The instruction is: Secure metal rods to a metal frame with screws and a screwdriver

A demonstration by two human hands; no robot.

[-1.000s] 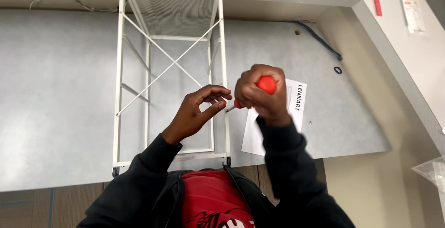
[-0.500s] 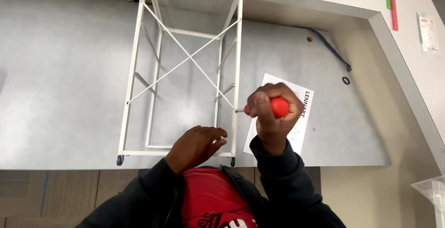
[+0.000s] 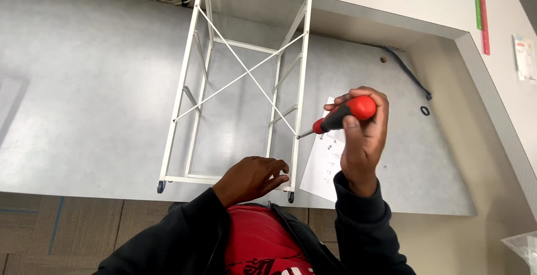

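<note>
Right hand [image 3: 363, 141]: I see it fisted on a red-and-black screwdriver [image 3: 341, 115], tip at the frame's right post.
Left hand [image 3: 251, 179]: fingers curled, resting on the near rail.
White metal wire frame [image 3: 246, 79]: lying on the grey table [image 3: 84, 96].

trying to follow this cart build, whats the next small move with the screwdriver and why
Probably seat the tip squarely in the fastener and start turning. The right hand holds the red-handled screwdriver with its tip at the right upright of the white metal frame, where a cross brace ends. The left hand already rests on the frame's near end, steadying it on the grey table.
</note>
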